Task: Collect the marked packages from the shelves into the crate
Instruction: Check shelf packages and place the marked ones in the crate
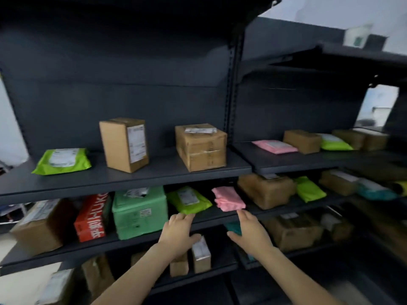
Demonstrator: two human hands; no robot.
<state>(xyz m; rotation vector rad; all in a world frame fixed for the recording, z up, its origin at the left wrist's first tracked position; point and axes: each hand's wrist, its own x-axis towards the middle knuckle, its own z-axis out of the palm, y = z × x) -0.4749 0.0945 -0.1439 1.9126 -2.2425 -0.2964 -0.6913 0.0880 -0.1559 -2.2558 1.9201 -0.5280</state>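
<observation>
Dark metal shelves hold many packages. On the second shelf (pixel 136 239) a lime green mailer (pixel 188 200) lies next to a pink mailer (pixel 229 198). My left hand (pixel 179 231) reaches up with straight fingers, its fingertips at the front edge of the lime mailer. My right hand (pixel 251 232) is stretched out flat, its fingertips just under the front edge of the pink mailer. Neither hand holds anything. No crate is in view.
The upper shelf (pixel 123 181) carries a lime mailer (pixel 62 160) and two cardboard boxes (pixel 124 144) (pixel 201 147). A mint green parcel (pixel 139 213), a red box (pixel 91 217) and a brown box (pixel 41 223) stand left of my hands. More boxes and mailers fill the right bay.
</observation>
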